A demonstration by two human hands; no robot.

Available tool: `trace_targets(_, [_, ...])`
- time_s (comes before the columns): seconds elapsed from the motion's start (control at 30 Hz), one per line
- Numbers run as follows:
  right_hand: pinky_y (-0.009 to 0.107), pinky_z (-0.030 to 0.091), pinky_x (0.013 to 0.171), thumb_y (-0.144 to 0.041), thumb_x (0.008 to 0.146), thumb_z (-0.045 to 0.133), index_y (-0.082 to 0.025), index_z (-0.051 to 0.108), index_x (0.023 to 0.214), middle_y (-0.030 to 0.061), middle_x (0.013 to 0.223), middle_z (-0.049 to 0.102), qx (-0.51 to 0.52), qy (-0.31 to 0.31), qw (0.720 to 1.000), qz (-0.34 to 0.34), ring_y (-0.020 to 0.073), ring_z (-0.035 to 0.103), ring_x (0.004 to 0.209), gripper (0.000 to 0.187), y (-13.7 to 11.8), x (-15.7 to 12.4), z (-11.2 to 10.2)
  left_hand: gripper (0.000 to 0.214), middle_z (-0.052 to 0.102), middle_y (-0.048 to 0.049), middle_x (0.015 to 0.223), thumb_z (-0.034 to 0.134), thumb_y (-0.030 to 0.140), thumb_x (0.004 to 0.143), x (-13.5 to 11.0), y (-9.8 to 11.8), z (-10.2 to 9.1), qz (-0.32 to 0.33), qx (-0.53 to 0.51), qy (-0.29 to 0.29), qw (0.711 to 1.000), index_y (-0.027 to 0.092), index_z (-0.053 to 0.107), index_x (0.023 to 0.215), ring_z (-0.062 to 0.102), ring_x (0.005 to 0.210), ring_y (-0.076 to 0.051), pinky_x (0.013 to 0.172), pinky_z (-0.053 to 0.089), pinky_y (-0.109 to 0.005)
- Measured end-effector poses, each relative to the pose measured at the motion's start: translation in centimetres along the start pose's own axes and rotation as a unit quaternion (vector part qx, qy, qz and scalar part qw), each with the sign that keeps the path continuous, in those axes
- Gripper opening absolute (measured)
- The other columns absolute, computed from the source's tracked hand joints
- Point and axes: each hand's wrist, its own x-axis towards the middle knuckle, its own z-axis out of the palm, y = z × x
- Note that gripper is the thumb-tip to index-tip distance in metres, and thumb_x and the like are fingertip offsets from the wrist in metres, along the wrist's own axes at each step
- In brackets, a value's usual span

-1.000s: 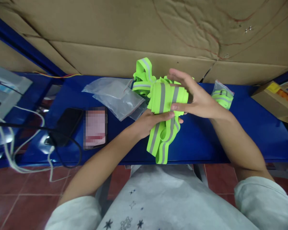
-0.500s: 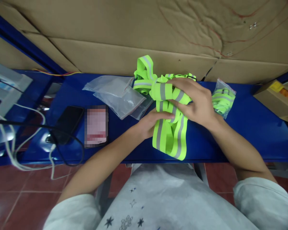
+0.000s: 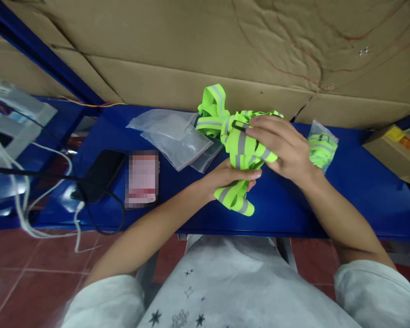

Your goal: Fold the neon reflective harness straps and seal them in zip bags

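Observation:
A bundle of neon yellow-green reflective strap (image 3: pixel 241 143) with grey stripes is gathered between my two hands above the blue table. My left hand (image 3: pixel 234 175) is wrapped round its lower part, thumb across the front, and a folded loop hangs below. My right hand (image 3: pixel 283 143) grips the upper part from the right, fingers beside a black buckle (image 3: pixel 239 125). Behind the bundle lies a pile of more neon straps (image 3: pixel 210 109), partly hidden by the hands and the held strap.
Clear zip bags (image 3: pixel 177 136) lie left of the straps. A packed bag of straps (image 3: pixel 323 146) sits at right, near a cardboard box (image 3: pixel 392 148). Two phones, one black (image 3: pixel 100 175) and one pinkish and blurred (image 3: pixel 142 180), lie left among cables (image 3: pixel 23 209). Cardboard (image 3: pixel 191 45) backs the table (image 3: pixel 355 196).
The strap has been gathered tighter; its hanging loop is shorter and narrower, and the black buckle now shows on top. My left fingers have closed round the lower part. The view has shifted slightly.

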Motion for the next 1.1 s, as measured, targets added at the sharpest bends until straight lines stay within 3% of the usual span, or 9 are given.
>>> trace_targets(0.13, [0.042,0.051,0.116,-0.026,0.106,0.054,-0.038,0.056,0.147,-0.0005,0.144,0.066,-0.089,-0.026,0.994,-0.059,0.0246,0.057,0.142,0.042,-0.3,0.1,-1.0,0.032,0.069,-0.0034,0.072,0.093,0.035,0.074,-1.0,1.5,-0.1,0.027,0.036,-0.035,0.998,0.011,0.071,0.08,0.066,0.067,-0.012,0.065,0.053,-0.023])
trace_targets(0.23, [0.04,0.048,0.119,-0.023,0.104,0.058,-0.04,0.057,0.144,-0.0027,0.144,0.066,-0.118,-0.02,0.991,-0.059,0.0226,0.056,0.143,0.043,-0.8,0.3,-1.2,0.061,0.076,-0.0075,0.087,0.097,0.056,0.06,-1.7,2.2,0.1,0.008,-0.018,-0.054,0.998,0.012,0.075,0.095,0.071,0.079,-0.018,0.073,0.06,-0.028])
trace_targets(0.3, [0.041,0.046,0.121,-0.022,0.105,0.055,-0.038,0.058,0.143,-0.0016,0.144,0.066,-0.103,-0.034,0.993,-0.044,0.022,0.054,0.144,0.042,-1.1,0.6,-1.4,0.071,0.076,-0.0074,0.087,0.09,0.071,0.062,-1.7,2.5,0.1,-0.01,-0.069,-0.041,0.997,0.013,0.074,0.099,0.073,0.078,-0.019,0.072,0.062,-0.029])
trace_targets(0.47, [0.059,0.026,0.131,-0.04,0.104,0.057,-0.031,0.057,0.147,0.0033,0.169,0.037,0.134,-0.16,0.976,0.059,0.0328,0.025,0.161,0.045,-1.3,1.4,-3.0,0.052,0.079,-0.0053,0.095,0.083,0.057,0.081,-1.1,3.1,-0.3,0.038,-0.042,0.023,0.998,0.015,0.072,0.111,0.076,0.075,-0.02,0.063,0.062,-0.028])
trace_targets(0.53, [0.057,0.023,0.133,-0.049,0.1,0.064,-0.035,0.051,0.152,-0.0004,0.173,0.028,0.231,-0.134,0.955,0.126,0.0325,0.019,0.163,0.056,-1.0,1.4,-3.4,0.053,0.08,-0.0067,0.101,0.087,0.049,0.078,-1.1,3.2,-0.7,0.053,-0.024,0.036,0.998,0.016,0.071,0.117,0.078,0.081,-0.024,0.065,0.064,-0.03])
trace_targets(0.67, [0.05,0.034,0.13,-0.059,0.095,0.068,-0.041,0.046,0.154,-0.0025,0.168,0.038,0.296,0.046,0.919,0.256,0.029,0.033,0.159,0.065,0.0,1.2,-2.0,0.049,0.079,-0.0104,0.111,0.088,0.039,0.079,-1.2,2.9,-0.7,0.064,0.002,0.037,0.997,0.015,0.071,0.118,0.08,0.088,-0.027,0.071,0.066,-0.033])
trace_targets(0.83, [0.044,0.05,0.117,-0.051,0.099,0.066,-0.029,0.065,0.137,0.0031,0.144,0.065,0.341,0.008,0.876,0.341,0.025,0.063,0.134,0.044,0.0,1.0,0.5,0.063,0.077,-0.0139,0.118,0.086,0.052,0.08,-0.8,1.8,-0.5,0.077,0.006,0.034,0.996,0.016,0.066,0.128,0.08,0.093,-0.031,0.076,0.069,-0.04])
trace_targets(1.0, [0.039,0.053,0.109,-0.045,0.095,0.071,-0.022,0.067,0.133,0.0044,0.133,0.071,0.266,-0.038,0.918,0.293,0.023,0.067,0.123,0.045,0.0,1.3,-0.1,0.069,0.078,-0.0109,0.112,0.09,0.055,0.074,-0.3,1.0,-0.5,0.073,0.004,0.058,0.996,0.018,0.066,0.127,0.08,0.085,-0.029,0.073,0.069,-0.042])
trace_targets(1.1, [0.037,0.056,0.102,-0.042,0.091,0.076,-0.019,0.069,0.128,0.0054,0.124,0.074,0.222,-0.06,0.941,0.249,0.0231,0.07,0.114,0.044,0.1,1.5,-0.9,0.055,0.079,-0.0058,0.1,0.089,0.046,0.077,-0.1,0.8,0.0,0.071,-0.038,0.058,0.995,0.019,0.069,0.121,0.079,0.079,-0.026,0.073,0.067,-0.039])
